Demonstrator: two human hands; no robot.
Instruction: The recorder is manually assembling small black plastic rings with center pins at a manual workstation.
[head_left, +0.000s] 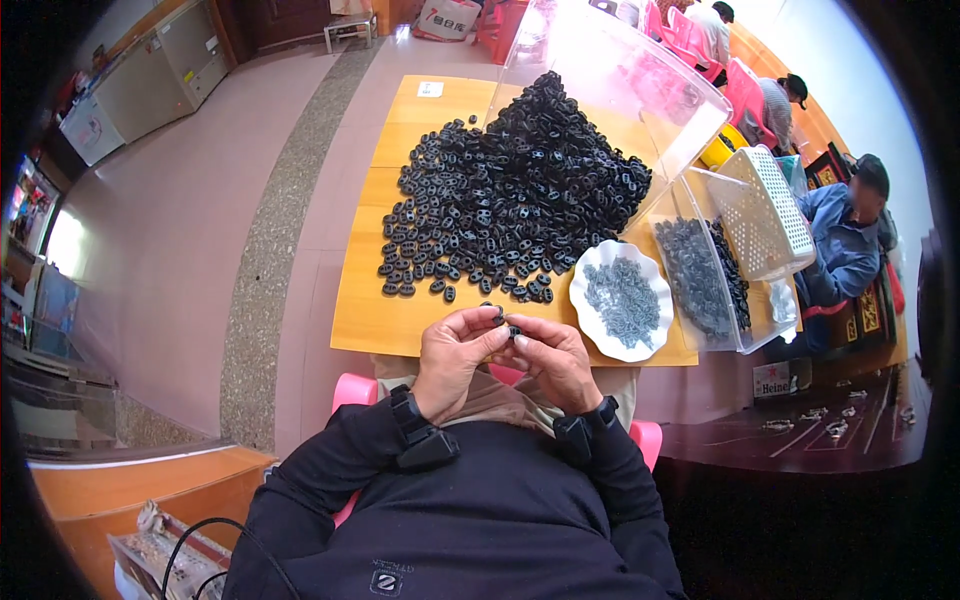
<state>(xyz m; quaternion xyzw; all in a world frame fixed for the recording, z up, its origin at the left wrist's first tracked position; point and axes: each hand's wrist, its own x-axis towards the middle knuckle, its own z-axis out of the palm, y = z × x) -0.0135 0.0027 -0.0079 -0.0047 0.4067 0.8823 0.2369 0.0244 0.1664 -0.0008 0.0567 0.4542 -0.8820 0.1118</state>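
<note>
Both my hands are close together just past the front edge of the wooden table [371,318]. The fingertips of my left hand [452,358] pinch a small black plastic piece [498,317]. My right hand [556,362] pinches another small black piece [515,332] beside it; whether the two pieces touch is too small to make out. A large heap of black oval pieces with holes [520,190] covers much of the table, some lying loose near my fingers. To the right of my hands stands a white scalloped plate [586,318] holding many tiny grey parts [622,303].
A large clear tub [655,110] lies tipped behind the heap. Right of the plate is a clear bin [742,343] of grey and black pieces, beside a white perforated basket [775,210]. A person in blue [845,240] sits at right; others sit behind on pink chairs [742,95].
</note>
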